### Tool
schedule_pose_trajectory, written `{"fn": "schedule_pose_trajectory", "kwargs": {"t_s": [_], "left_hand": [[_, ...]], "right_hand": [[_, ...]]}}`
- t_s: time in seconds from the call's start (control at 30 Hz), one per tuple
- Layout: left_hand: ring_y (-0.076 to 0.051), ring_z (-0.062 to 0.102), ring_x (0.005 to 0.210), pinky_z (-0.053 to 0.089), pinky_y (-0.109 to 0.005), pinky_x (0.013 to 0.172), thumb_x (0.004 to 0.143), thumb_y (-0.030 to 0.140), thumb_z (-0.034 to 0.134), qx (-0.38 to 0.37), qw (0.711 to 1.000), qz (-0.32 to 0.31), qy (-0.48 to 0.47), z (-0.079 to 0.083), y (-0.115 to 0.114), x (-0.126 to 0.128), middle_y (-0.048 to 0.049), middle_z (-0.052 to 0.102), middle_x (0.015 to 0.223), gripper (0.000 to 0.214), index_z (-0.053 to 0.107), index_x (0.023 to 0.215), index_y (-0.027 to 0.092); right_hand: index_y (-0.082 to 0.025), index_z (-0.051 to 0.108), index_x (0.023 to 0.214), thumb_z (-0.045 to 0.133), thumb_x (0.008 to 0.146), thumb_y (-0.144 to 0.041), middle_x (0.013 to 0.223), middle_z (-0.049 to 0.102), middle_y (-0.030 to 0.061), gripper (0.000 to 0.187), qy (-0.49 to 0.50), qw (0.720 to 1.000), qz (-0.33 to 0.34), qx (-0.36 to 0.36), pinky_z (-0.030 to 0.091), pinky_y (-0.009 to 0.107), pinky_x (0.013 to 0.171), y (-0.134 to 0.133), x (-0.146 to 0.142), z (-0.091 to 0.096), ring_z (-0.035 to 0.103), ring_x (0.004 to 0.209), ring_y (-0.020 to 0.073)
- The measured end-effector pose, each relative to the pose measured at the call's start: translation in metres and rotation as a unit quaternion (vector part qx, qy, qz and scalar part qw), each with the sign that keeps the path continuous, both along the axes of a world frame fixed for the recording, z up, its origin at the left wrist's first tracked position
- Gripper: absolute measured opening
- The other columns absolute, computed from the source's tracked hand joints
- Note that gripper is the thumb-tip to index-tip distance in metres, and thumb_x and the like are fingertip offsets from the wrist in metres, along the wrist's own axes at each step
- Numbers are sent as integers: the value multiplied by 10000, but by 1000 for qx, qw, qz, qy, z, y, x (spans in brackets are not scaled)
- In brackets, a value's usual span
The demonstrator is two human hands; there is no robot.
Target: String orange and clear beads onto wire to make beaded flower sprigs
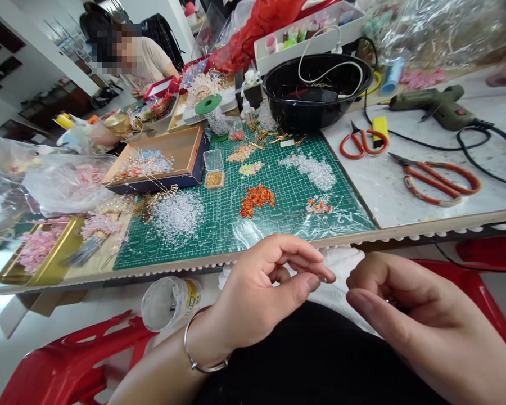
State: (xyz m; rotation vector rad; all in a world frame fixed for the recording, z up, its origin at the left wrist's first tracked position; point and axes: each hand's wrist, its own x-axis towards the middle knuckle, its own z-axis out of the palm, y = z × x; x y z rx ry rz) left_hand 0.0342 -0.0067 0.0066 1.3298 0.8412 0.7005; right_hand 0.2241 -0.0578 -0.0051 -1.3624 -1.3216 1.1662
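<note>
The left hand curls narrowly, as does the right hand at three o'clock from it, though I cannot tell what either holds; orange beads lie at the left's twelve o'clock, seemingly for easy reach.

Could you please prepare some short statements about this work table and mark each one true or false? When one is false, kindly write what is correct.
1. The orange beads lie on the green cutting mat. True.
2. The bracelet is worn on the right wrist. False: it is on the left wrist.
3. The small clear box has its lid open and gold beads inside. True.
4. The hot glue gun is inside the black basin. False: it lies to the right of it.
5. The left hand and the right hand are touching. False: a gap separates their fingertips.
</note>
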Motion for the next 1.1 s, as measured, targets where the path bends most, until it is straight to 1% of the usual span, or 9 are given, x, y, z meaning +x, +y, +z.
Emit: {"fn": "schedule_pose_trajectory", "kwargs": {"t_s": [0.07,0.17,0.43,0.63,0.77,0.83,0.9,1.0,1.1], "left_hand": [[-154,698,876,507,-232,688,930,235,681,-3,1000,3,0,0,0,0,-64,760,974,133,618,1036,185],[-152,696,882,509,-231,692,934,236,676,1,1000,0,2,0,0,0,-63,760,982,124,619,1033,188],[-163,701,869,515,-240,677,930,239,674,16,1000,-6,20,2,1,0,-75,761,972,127,627,1030,177],[-158,707,883,511,-231,682,938,223,665,25,1000,-14,13,2,1,-1,-72,766,983,111,615,1027,182],[-166,719,868,504,-236,660,932,217,664,42,999,-16,20,4,0,0,-79,770,967,107,617,1019,175],[-164,722,849,490,-235,640,931,194,651,71,997,-9,37,6,-2,1,-73,774,958,96,625,1022,178],[-151,717,826,471,-226,620,929,155,633,113,991,-10,70,10,-2,1,-57,777,946,96,647,1018,186],[-136,698,818,468,-213,630,928,139,612,168,977,-42,127,17,0,0,-42,775,941,125,701,1000,190],[-140,673,801,478,-230,696,929,216,644,173,965,-81,182,22,6,-4,-36,760,897,120,750,981,196]], "right_hand": [[-228,499,582,682,858,-403,479,464,-54,374,3,1000,1,-3,362,175,358,-1,1,1,403,406,102],[-227,506,593,665,881,-403,486,467,-52,372,-2,1000,0,-9,365,170,365,-2,2,1,409,411,99],[-235,507,604,646,893,-404,499,467,-53,363,-17,1000,7,6,383,171,360,-2,2,1,417,419,105],[-239,494,579,670,861,-356,470,451,-58,352,-5,1000,5,19,352,173,340,-2,0,2,394,394,99],[-243,501,577,664,858,-353,464,460,-56,343,-13,1000,-1,19,370,180,335,-1,0,2,408,387,105],[-243,500,582,656,861,-347,469,463,-57,336,-22,1000,7,20,370,179,335,0,0,3,410,391,105],[-241,497,590,640,870,-349,488,467,-55,333,-44,998,29,18,372,178,344,1,1,4,414,409,106],[-237,518,615,581,910,-375,532,499,-40,332,-96,992,75,16,412,181,375,1,3,3,455,450,114],[-233,527,620,549,925,-396,532,522,-30,346,-139,985,98,29,436,177,387,1,5,-4,483,463,120]]}}
